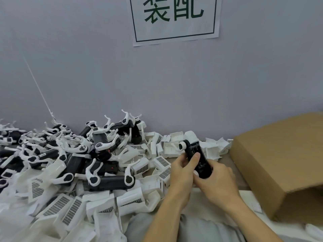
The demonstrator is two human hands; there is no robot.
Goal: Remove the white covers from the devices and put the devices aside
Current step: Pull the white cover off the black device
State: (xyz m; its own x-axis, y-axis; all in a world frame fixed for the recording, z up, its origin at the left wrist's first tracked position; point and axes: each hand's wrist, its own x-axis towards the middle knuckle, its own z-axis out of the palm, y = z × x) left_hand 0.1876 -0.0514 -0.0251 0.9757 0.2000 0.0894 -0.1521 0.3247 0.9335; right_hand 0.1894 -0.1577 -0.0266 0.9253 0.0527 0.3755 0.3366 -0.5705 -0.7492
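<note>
Both my hands hold one black device (197, 154) above the table, right of centre. It has a white ring near its far end and no white cover on its body. My left hand (183, 172) grips it from the left, thumb pressed on its upper face. My right hand (218, 179) wraps its near end from the right. A heap of black devices with white clips (97, 154) fills the left side. Loose white covers (139, 198) with grille patches lie spread in front of and beside the heap.
A large brown cardboard box (279, 163) stands at the right, close to my right hand. More white covers (211, 147) lie along the grey wall behind the held device. A white paper sign (174, 20) hangs on the wall. My grey-clad lap (192, 229) is at the bottom.
</note>
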